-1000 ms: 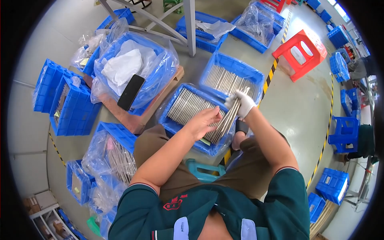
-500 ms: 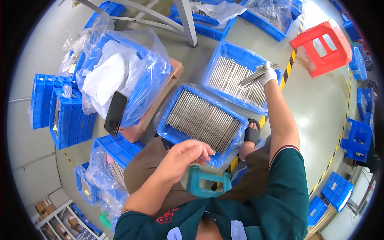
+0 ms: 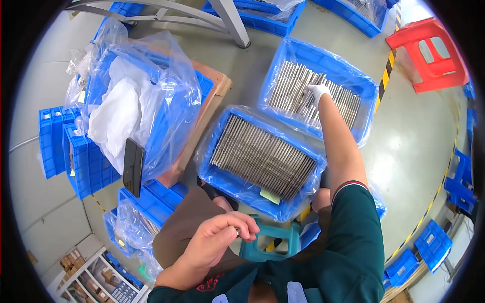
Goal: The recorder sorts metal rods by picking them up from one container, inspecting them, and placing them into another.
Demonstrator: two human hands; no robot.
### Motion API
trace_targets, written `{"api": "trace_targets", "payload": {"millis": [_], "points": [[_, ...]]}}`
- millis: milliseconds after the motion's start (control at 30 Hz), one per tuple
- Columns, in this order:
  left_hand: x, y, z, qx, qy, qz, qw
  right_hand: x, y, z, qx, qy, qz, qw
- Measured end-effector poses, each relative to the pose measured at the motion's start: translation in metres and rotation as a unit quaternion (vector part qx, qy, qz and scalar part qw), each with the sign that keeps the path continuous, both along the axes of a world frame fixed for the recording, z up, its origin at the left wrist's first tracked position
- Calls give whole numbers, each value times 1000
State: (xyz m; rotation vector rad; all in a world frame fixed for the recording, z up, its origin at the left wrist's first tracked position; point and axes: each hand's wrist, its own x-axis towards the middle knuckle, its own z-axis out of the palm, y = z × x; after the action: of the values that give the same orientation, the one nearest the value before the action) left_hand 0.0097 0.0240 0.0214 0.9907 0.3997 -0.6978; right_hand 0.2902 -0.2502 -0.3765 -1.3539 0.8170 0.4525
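My right hand [image 3: 319, 92], in a white glove, reaches into the far blue crate [image 3: 328, 59] lined with clear plastic. Its fingers are closed round a bundle of thin metal rods [image 3: 305, 103], lowered at a slant onto the row of rods [image 3: 345, 102] there. Part of the bundle is hidden under the glove. Bare, my left hand [image 3: 220, 236] is held above my lap with its fingers curled. Between thumb and fingers shows a small shiny metal piece [image 3: 237, 233], too small to name. The nearer blue crate [image 3: 232, 189] holds closely packed metal rods [image 3: 262, 156].
A teal stool [image 3: 293, 237] stands between my legs. At left, a plastic-lined crate with white sheeting [image 3: 121, 96] rests on a wooden pallet [image 3: 220, 81]; a black phone [image 3: 133, 166] is in front of it. A red stool [image 3: 429, 55] stands far right, beyond striped floor tape [image 3: 386, 76].
My right hand has moved left and lowered the bundle of rods from above the far crate onto the rods inside. My left hand has drawn slightly nearer to me; a metal piece now shows in it.
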Motion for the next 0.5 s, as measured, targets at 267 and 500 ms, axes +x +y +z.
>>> {"api": "trace_targets", "payload": {"millis": [267,500], "points": [[5,-1,4,9,28,-1,1000,8,11,9,-409,88,242,875],[4,0,5,2,17,-4,1000,-31,8,50,-472,99,173,859]]}}
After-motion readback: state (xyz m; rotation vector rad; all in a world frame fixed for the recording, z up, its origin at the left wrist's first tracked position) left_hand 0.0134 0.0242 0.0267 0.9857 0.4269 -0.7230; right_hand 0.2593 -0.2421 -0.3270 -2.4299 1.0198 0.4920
